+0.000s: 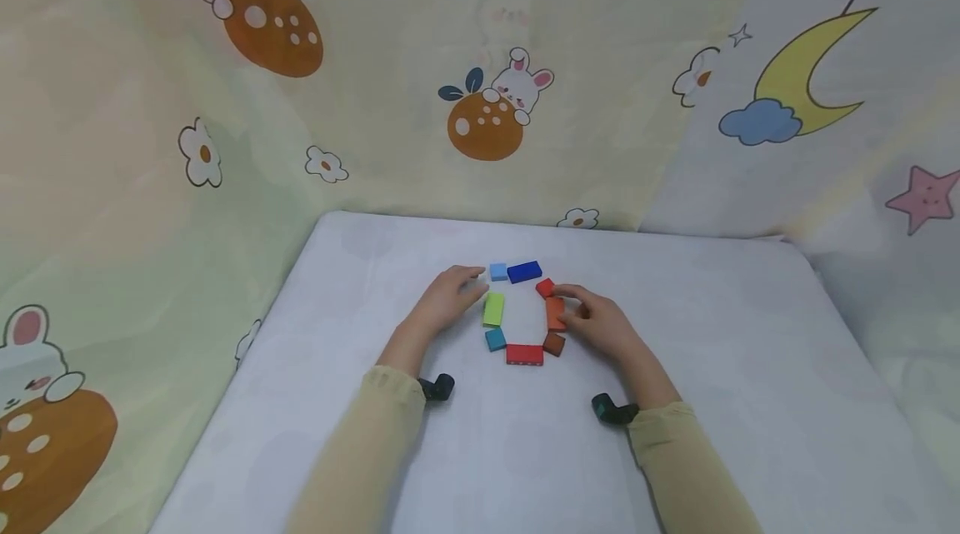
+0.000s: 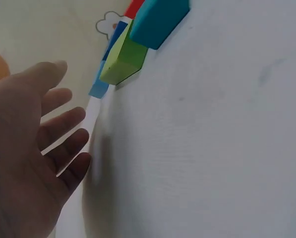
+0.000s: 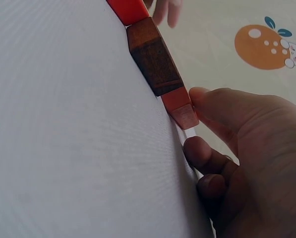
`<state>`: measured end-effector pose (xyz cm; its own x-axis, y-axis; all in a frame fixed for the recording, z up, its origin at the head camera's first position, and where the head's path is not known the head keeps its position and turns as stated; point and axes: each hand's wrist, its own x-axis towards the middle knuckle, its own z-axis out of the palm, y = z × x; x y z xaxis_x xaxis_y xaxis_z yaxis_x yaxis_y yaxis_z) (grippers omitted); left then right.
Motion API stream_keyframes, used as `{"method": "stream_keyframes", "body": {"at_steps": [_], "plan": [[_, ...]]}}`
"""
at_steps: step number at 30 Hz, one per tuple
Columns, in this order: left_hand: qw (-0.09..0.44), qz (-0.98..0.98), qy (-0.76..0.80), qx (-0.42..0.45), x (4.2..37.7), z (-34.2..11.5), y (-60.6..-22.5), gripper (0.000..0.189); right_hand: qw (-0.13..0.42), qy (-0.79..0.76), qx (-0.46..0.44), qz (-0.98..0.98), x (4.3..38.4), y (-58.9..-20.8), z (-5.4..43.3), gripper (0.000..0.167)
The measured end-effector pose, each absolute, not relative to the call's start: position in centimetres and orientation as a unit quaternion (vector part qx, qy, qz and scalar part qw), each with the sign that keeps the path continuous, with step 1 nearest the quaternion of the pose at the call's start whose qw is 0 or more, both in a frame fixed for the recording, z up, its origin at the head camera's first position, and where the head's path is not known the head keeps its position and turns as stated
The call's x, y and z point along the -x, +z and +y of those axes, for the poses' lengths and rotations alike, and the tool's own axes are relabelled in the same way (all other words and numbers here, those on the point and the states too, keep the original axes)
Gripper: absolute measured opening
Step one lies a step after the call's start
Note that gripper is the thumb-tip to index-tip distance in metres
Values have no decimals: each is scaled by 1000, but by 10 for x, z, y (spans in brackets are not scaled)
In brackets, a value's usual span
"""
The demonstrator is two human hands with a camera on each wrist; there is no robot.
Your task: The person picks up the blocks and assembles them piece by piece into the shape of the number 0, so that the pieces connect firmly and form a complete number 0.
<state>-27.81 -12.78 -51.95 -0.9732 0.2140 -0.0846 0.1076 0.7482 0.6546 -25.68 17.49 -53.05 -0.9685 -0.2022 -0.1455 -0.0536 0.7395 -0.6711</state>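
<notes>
Small coloured blocks lie in a ring on the white table. My right hand [image 1: 603, 324] has its thumb and index finger on the orange block [image 1: 555, 313], thumb at the side and index by the far end. Beyond that end is a small red block [image 1: 545, 288]; a brown block [image 3: 155, 62] adjoins the near end. My left hand [image 1: 448, 298] is held with fingers apart and nothing between them, just left of the lime green block [image 2: 125, 59]. Ahead of its fingertips are a light blue block [image 1: 498, 271] and a dark blue block [image 1: 524, 271].
A teal block [image 1: 496, 339] and a long red block [image 1: 524, 354] form the near side of the ring. The table [image 1: 712, 334] is covered in white cloth. Behind it hangs a patterned cloth backdrop [image 1: 390, 84]. Dark wrist cameras [image 1: 613, 411] sit by the sleeves.
</notes>
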Motion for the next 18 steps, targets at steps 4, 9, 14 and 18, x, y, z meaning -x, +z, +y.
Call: {"method": "stream_keyframes", "body": {"at_steps": [4,9,14,18], "plan": [[87,938,324,-89,299,-124,-513,51,108,-358,68,925,255,-532,174,47],[91,950,284,-92,315,-118,-513,48,103,-355,75,926,254,-532,174,47],[80,959,254,-98,321,-111,-516,47,100,-353,71,928,253,-529,173,47],[71,962,242,-101,323,-106,-515,41,103,-352,65,928,253,-528,174,48]]}}
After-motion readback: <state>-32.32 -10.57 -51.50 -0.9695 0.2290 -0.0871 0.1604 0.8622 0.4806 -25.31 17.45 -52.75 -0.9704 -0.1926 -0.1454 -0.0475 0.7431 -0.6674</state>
